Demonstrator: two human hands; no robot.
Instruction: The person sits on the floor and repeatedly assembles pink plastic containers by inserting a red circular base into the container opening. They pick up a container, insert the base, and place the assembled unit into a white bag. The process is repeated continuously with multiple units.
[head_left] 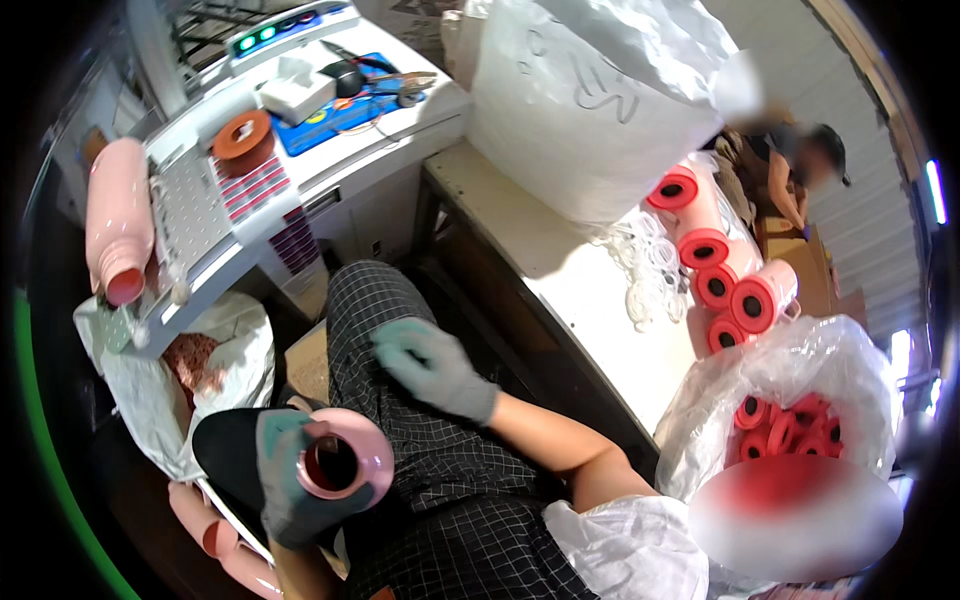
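My left hand (pixel 290 480), in a grey-green glove, grips a pink roll (pixel 340 462) with a dark red core, its round end facing up, low at my left knee. My right hand (pixel 432 365), gloved the same, rests with fingers spread on my checked trouser leg (pixel 400 420); nothing is in it. Several more pink rolls (pixel 735 275) with red cores lie on the white table to my right. A long pink roll (pixel 118 225) sits on a machine at the left.
A white machine (pixel 250 170) with green lights, an orange tape roll (pixel 243 138) and tools stands ahead left. A large white sack (pixel 580 120) rests on the table (pixel 560 270). A clear bag of red cores (pixel 800 410) is at right. A white sack (pixel 180 380) sits left. Another person (pixel 800 165) works far right.
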